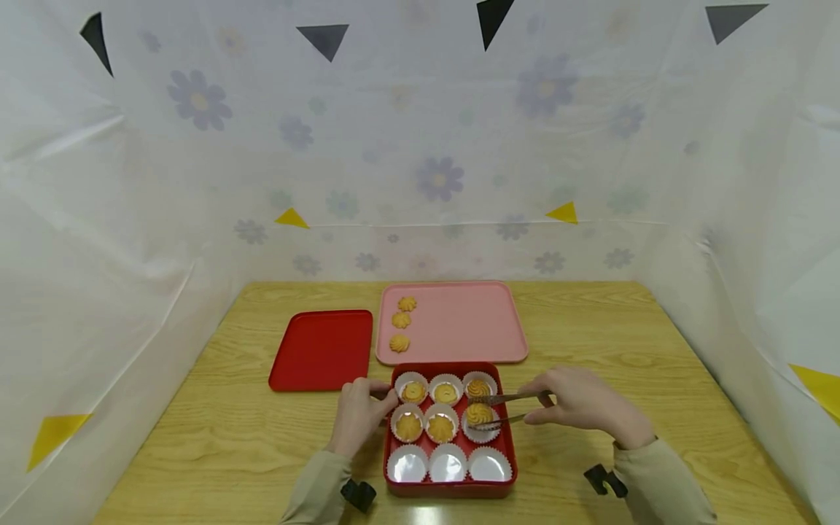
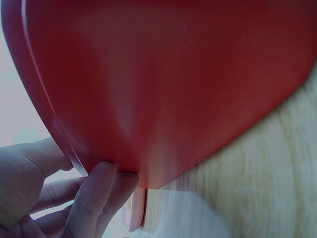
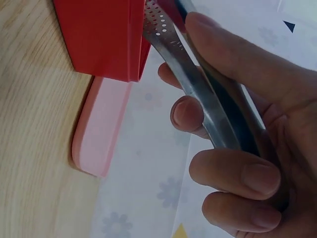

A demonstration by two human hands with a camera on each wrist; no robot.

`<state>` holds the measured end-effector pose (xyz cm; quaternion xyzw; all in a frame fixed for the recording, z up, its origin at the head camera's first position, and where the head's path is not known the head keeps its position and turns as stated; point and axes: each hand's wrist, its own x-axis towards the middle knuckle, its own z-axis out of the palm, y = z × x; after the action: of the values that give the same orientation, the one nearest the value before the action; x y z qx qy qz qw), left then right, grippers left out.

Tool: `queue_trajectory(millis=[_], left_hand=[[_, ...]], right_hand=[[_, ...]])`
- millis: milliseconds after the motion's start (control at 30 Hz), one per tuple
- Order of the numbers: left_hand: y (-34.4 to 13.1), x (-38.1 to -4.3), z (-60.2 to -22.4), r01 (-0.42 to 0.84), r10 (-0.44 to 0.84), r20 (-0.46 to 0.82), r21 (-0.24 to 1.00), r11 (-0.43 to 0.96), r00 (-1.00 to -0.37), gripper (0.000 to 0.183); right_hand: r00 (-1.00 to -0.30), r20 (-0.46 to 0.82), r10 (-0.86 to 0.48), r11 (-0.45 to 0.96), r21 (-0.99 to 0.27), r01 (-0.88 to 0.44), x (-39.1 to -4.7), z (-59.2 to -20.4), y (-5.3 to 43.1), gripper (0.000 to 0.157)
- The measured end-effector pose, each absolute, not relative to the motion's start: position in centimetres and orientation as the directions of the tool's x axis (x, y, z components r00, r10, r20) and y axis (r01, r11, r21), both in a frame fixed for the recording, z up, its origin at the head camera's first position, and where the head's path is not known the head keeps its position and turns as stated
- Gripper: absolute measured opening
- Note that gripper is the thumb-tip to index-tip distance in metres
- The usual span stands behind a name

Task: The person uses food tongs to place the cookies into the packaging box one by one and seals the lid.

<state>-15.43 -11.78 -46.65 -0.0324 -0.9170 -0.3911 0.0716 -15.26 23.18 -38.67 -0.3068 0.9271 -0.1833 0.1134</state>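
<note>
A deep red box (image 1: 450, 489) holds rows of white paper cups, the front-row cups (image 1: 448, 464) bare and the others with piped cookies. My left hand (image 1: 359, 412) pinches the box's left wall near the far corner, thumb at the rim and fingers against the outside (image 2: 106, 191). In my right hand (image 1: 580, 401) is a pair of metal tongs (image 1: 515, 397), its perforated end (image 3: 159, 22) reaching over the box wall in the right wrist view. The tong tips lie on either side of a swirled cookie (image 1: 479, 414) in the right cup of the middle row.
Behind the box lies a pink tray (image 1: 466, 321) with three cookies (image 1: 401, 320) along its left side. To its left is a flat red square tray or lid (image 1: 324, 350). All stand on a wooden table (image 1: 590, 321), with a patterned sheet (image 1: 367, 146) hanging around it.
</note>
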Motion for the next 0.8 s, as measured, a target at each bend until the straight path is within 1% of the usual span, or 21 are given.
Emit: queue_trajectory(millis=[300,800], left_hand=[[-11.8,-15.4,-46.6,0.123,0.009,0.162,0.712,0.691,-0.987,0.016],[-11.8,-15.4,-46.7,0.12,0.004,0.162,0.718,0.686,-0.987,0.015]], right_hand=[[-0.781,-0.138,-0.609,0.765,-0.362,-0.532,-15.2,-38.0,22.0,0.033],[-0.807,-0.145,-0.572,0.797,-0.332,-0.505,-15.4,-38.1,21.5,0.032]])
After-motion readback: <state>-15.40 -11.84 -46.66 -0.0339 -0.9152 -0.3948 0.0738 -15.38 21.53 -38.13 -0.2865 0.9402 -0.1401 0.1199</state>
